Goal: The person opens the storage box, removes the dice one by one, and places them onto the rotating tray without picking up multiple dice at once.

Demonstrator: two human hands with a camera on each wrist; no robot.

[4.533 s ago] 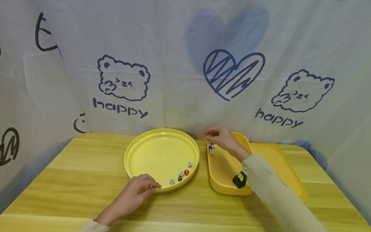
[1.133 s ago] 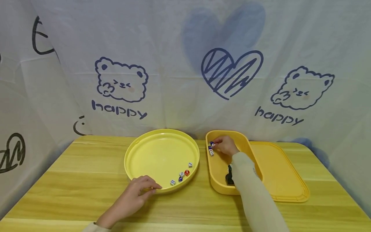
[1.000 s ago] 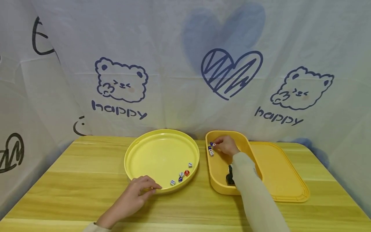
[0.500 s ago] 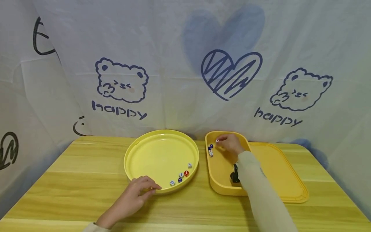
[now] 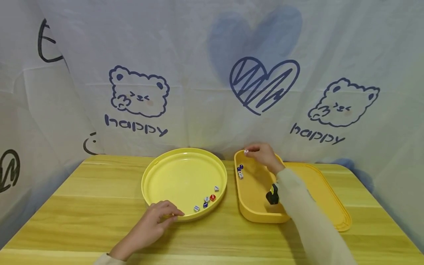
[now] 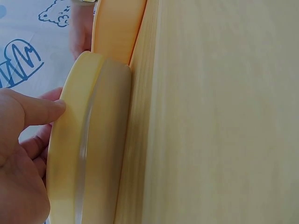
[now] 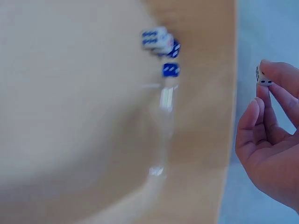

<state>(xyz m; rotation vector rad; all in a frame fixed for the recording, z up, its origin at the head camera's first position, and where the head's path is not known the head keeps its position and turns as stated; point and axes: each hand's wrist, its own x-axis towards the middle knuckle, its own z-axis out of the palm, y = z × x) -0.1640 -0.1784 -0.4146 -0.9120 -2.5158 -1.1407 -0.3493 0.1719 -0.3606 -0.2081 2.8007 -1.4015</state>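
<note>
A white die (image 5: 246, 151) is pinched between thumb and fingers of my right hand (image 5: 263, 154), above the back left rim of the orange box (image 5: 261, 217). The right wrist view shows that die (image 7: 264, 77) in the fingertips of the hand (image 7: 268, 135). Blue dice (image 7: 171, 70) and white dice (image 7: 154, 39) lie in the box. My left hand (image 5: 155, 222) grips the near rim of the round yellow tray (image 5: 182, 176), thumb on its wall in the left wrist view. Inside the tray are a red die (image 5: 212, 198), a blue die (image 5: 205, 205) and several white dice (image 5: 197, 208).
An orange lid (image 5: 318, 191) lies on the wooden table (image 5: 82, 206) to the right of the box, partly under the right sleeve. A black device (image 5: 272, 197) with a yellow mark is at the right wrist. A printed cloth (image 5: 198, 73) hangs behind the table.
My right hand has picked a white die from the group at the box's left side and raised it to the back rim. My left hand stays on the tray.
</note>
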